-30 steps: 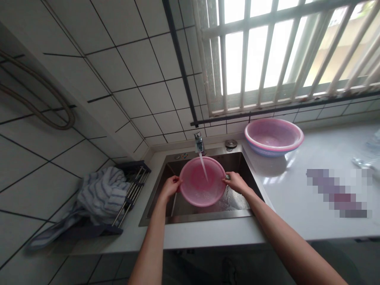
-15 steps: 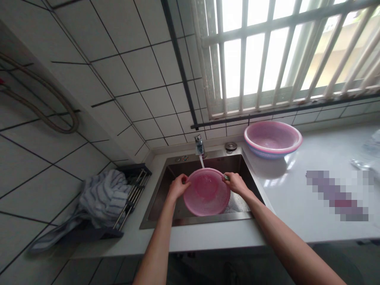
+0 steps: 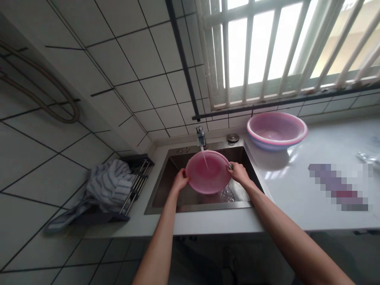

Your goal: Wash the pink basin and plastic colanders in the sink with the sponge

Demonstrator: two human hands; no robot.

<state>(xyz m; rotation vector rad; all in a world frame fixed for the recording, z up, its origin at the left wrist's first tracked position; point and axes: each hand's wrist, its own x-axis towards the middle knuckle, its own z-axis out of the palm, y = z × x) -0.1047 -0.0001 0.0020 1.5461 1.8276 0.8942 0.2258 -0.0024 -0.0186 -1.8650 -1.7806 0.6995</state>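
A pink plastic basin [image 3: 204, 174] is held over the sink, with its inside turned up toward me. My left hand [image 3: 180, 180] is closed on its left rim, and my right hand [image 3: 238, 173] grips the right rim. Something small and greenish shows at my right fingertips, too little of it to name. From the faucet [image 3: 200, 136] a stream of water falls into the basin. Beneath it, the steel sink [image 3: 166, 182] has water splashing on its bottom at the right.
Another pink basin [image 3: 276, 128], with a blue one under it, stands on the white counter [image 3: 291, 190] to the right. A drain strainer [image 3: 232, 138] lies behind the sink. At left, a striped cloth [image 3: 108, 184] covers a rack [image 3: 138, 184]. A blurred-out object lies far right.
The basin has tipped so the water now lands inside it, where before the stream met its far rim. Both hands have kept their grip. The view has shifted slightly.
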